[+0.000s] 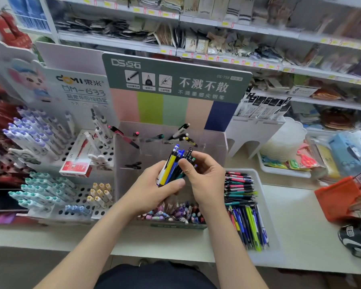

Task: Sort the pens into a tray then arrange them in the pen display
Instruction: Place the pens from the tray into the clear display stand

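1. Shelves [217, 49] of packaged goods with yellow price tags run across the far side.
2. A pale counter [300, 226] spans the near side, and everything below stands on it.
3. The display [213, 142], a clear box with a green and striped header board, stands at the centre. A few loose pens [179, 132] lean in its far compartments. Pastel pens [175, 213] are packed into its near compartment.
4. A white perforated rack [81, 192] stands just left of the display, holding purple, teal, cream and blue pens upright in its holes. A red box [77, 161] lies on it.
5. The tray [269, 226], white and long, lies just right of the display, running near to far. Sorted pens [244, 205] fill it: pink, teal and dark ones lie crosswise at the far end, and yellow, blue and green ones lie lengthwise at the near end.
6. The left hand [154, 188] is above the display's middle, fingers curled and thumb laid across, gripping the bundle [171, 167].
7. The right hand [204, 176] is just right of it and touching it, thumb and curled fingers pinching the dark pens on the bundle's right side.
8. The bundle is a handful of yellow, blue, black and teal pens, tilted with its clicker ends up and far, held over the display and left of the tray.
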The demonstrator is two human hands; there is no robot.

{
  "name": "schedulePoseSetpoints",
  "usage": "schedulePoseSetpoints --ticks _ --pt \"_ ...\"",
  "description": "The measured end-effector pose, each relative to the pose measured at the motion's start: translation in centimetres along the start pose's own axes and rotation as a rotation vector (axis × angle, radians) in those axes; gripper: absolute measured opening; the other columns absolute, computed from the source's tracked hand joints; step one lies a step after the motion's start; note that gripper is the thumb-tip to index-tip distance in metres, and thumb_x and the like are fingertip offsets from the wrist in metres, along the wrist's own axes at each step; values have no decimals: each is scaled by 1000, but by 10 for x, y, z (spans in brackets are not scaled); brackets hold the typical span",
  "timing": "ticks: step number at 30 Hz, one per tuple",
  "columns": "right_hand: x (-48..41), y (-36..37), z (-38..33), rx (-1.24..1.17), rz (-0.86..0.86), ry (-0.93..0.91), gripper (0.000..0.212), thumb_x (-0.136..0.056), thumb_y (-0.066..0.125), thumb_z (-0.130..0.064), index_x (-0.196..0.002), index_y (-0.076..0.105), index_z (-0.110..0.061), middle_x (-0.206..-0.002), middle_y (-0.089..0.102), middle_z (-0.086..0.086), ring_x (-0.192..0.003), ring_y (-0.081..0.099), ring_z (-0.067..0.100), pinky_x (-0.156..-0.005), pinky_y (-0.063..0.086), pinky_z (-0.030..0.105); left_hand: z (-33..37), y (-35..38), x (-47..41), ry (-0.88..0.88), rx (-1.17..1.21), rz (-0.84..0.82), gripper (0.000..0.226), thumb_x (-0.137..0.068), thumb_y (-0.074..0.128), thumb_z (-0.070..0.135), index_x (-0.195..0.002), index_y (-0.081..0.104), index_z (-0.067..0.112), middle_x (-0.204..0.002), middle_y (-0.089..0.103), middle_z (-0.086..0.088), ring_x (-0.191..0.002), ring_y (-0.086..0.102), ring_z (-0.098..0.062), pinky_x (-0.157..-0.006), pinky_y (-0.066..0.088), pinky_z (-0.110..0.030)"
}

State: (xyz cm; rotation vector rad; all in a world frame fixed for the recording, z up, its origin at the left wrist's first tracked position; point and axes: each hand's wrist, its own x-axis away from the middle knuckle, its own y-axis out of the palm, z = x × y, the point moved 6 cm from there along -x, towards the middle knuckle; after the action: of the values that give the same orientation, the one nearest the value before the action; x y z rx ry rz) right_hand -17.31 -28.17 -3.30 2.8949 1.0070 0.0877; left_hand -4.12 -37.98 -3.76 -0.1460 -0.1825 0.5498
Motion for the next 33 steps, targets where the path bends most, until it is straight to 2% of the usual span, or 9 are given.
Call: schedulePoseSetpoints --ticks 4,9,12,15,19,21,25,29,33 --pt "-3 13 -5 109 -109 -65 22 -91 84 -23 -112 79 -23 -103 81 -2 -98 76 17 -86 61 34 -4 -18 6 3 73 18 19 -101 73 29 -118 65 32 -81 73 -8 -61 61 -21 -57 51 -36" --pt "-8 26 -3 181 -99 -79 8 -94 82 -28 -99 76 -24 -94 77 -4 -87 70 15 -83 58 40 -4 -32 8 -18 92 -10 24 -101 71 29 -124 63 30 -86 75 -14 -64 60 -18 -55 49 -29" --pt "-12 31 -8 180 17 -91 8 -92 84 -32 -97 81 -27 -95 79 -5 -91 74 18 -83 63 44 3 -38 7 -9 94 11 25 -102 71 28 -125 63 29 -87 75 -15 -64 61 -17 -55 50 -28" --pt "-19 30 -19 109 152 -127 1 -95 81 -28 -96 82 -29 -92 80 -5 -88 73 13 -81 62 37 5 -43 7 -1 88 17 23 -101 71 29 -123 64 31 -87 75 -15 -64 60 -19 -54 49 -31" --pt "-32 27 -46 -56 357 -264 10 -105 68 -26 -108 76 -20 -95 78 3 -86 71 15 -82 62 43 -1 -58 10 -9 111 85 19 -101 73 30 -110 67 45 -84 75 -11 -63 60 -19 -54 48 -31" --pt "-35 29 -61 -64 409 -377 15 -106 66 -24 -114 73 -13 -95 77 7 -83 73 20 -78 64 42 -6 -66 12 -19 138 125 14 -102 72 31 -105 67 43 -83 74 -10 -62 59 -20 -53 46 -32" --pt "-47 58 -75 271 251 -594 15 -106 67 -20 -116 71 -9 -97 76 -1 -83 75 15 -75 62 36 -14 -74 15 -39 170 162 10 -103 71 29 -100 68 39 -83 74 -9 -61 57 -20 -53 44 -31" --pt "-65 98 -47 705 -79 -646 16 -100 73 -18 -114 66 -14 -101 74 -2 -92 68 19 -83 59 48 -14 -79 15 -48 185 188 10 -102 71 29 -111 67 29 -83 75 -7 -60 57 -19 -53 45 -27" --pt "-57 93 -49 878 38 -754 8 -100 73 -25 -94 74 -19 -88 74 -7 -87 56 21 -80 49 49 -12 -83 14 -46 188 222 14 -102 71 29 -114 66 27 -81 75 -7 -59 57 -19 -51 45 -26"
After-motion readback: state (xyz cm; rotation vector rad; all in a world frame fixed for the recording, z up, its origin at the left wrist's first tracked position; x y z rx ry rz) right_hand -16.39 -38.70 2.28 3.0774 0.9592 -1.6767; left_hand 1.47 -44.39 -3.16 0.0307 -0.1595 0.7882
